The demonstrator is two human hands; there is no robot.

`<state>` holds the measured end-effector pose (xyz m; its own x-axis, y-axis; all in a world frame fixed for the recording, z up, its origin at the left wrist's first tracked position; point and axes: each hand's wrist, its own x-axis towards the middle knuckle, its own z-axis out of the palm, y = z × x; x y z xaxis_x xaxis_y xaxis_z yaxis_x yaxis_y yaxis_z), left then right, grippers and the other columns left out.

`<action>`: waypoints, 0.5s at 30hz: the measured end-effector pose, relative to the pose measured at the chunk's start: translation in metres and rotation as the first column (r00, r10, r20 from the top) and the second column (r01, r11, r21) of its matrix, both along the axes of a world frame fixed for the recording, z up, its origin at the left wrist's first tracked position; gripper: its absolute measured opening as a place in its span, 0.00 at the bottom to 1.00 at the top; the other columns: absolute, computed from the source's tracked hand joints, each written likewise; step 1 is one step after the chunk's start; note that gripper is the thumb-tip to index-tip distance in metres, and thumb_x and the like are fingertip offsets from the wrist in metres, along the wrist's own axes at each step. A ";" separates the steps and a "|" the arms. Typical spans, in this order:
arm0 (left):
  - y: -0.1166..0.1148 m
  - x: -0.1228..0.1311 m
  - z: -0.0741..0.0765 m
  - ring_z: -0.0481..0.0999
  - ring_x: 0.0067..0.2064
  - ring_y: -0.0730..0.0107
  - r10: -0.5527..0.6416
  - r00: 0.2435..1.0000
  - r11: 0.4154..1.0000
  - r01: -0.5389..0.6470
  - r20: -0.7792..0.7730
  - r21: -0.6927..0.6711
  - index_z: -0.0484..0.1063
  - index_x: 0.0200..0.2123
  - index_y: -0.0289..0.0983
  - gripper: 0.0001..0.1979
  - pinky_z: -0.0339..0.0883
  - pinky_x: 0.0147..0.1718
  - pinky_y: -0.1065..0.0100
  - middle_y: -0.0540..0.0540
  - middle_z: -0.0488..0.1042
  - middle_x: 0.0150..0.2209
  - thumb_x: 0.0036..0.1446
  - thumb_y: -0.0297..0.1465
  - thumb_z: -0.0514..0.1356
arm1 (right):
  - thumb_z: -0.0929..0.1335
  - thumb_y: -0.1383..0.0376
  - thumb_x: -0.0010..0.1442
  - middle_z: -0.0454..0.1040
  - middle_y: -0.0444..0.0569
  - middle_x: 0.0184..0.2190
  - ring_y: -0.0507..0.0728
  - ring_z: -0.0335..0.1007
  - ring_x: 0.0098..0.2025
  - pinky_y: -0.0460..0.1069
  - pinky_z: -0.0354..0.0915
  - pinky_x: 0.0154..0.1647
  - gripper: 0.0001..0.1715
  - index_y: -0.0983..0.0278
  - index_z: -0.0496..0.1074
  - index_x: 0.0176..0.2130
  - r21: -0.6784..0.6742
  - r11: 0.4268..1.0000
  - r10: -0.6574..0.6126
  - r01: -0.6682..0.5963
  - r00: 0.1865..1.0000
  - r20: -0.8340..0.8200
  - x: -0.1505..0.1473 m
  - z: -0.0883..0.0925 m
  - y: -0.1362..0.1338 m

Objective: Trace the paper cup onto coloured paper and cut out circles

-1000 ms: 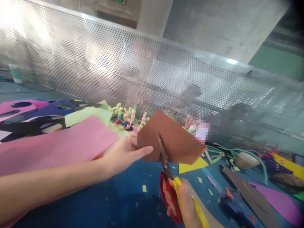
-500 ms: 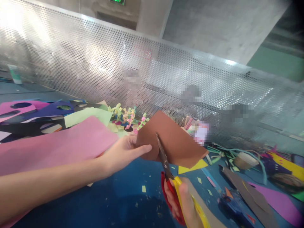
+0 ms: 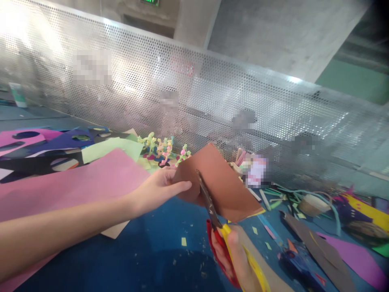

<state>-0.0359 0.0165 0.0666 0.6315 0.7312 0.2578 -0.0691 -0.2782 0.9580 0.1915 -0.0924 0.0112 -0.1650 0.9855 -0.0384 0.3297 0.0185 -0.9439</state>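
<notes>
A sheet of brown paper (image 3: pixel 225 178) is held up over the blue table, pinched at its left edge by my left hand (image 3: pixel 164 186), thumb on the near face. My right hand (image 3: pixel 234 251) grips scissors (image 3: pixel 225 233) with one red and one yellow handle. Their dark blades look closed together and lie in the brown paper, pointing up and left, a little right of my left thumb. A large pink sheet (image 3: pixel 91 186) lies beneath my left forearm.
Small coloured paper figures (image 3: pixel 161 148) stand behind the brown sheet. Cut coloured sheets (image 3: pixel 63 140) pile at the left. On the right lie a blue glue gun (image 3: pixel 294 261), a roll of tape (image 3: pixel 313 205) and grey and purple pieces. A perforated metal screen (image 3: pixel 194 93) runs along the back.
The brown paper has turned slightly and its right part has dropped a little. My left hand has shifted slightly left. The scissors stay in nearly the same place.
</notes>
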 end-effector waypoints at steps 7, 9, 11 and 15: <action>0.004 -0.001 -0.002 0.76 0.44 0.62 0.064 0.996 0.996 -0.060 -0.058 0.061 0.75 0.36 0.37 0.14 0.67 0.46 0.63 0.46 0.79 0.38 0.60 0.39 0.54 | 0.56 0.33 0.50 0.66 0.47 0.19 0.54 0.65 0.23 0.46 0.63 0.19 0.37 0.61 0.67 0.25 -0.149 0.987 -0.065 0.064 0.998 -0.002 -0.004 -0.004 0.003; 0.007 -0.002 -0.005 0.71 0.51 0.58 0.242 0.965 0.956 -0.220 -0.100 0.194 0.75 0.30 0.37 0.14 0.63 0.50 0.61 0.45 0.77 0.40 0.58 0.41 0.56 | 0.56 0.32 0.49 0.62 0.44 0.14 0.52 0.61 0.18 0.46 0.59 0.16 0.37 0.61 0.64 0.22 -0.193 0.980 -0.054 0.050 0.998 -0.015 -0.004 -0.005 0.005; 0.011 -0.003 -0.009 0.63 0.57 0.55 0.432 0.897 0.850 -0.369 -0.096 0.377 0.72 0.23 0.38 0.16 0.58 0.53 0.59 0.44 0.76 0.40 0.55 0.42 0.58 | 0.56 0.31 0.48 0.58 0.41 0.12 0.50 0.56 0.14 0.46 0.57 0.14 0.37 0.61 0.61 0.20 -0.215 0.976 -0.043 0.037 0.999 -0.021 -0.005 -0.009 0.006; 0.014 -0.004 -0.011 0.63 0.54 0.54 0.577 0.816 0.674 -0.451 -0.037 0.585 0.70 0.23 0.38 0.15 0.58 0.52 0.58 0.45 0.75 0.34 0.53 0.43 0.60 | 0.48 0.29 0.46 0.54 0.38 0.10 0.48 0.52 0.11 0.44 0.56 0.13 0.42 0.61 0.60 0.21 -0.249 0.966 -0.096 0.068 0.990 -0.101 -0.017 -0.024 0.004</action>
<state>-0.0402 0.0302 0.0558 0.2789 0.7389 0.6134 0.4164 -0.6686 0.6161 0.1741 -0.0882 -0.0125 -0.1008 0.9588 -0.2657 0.2127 -0.2401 -0.9471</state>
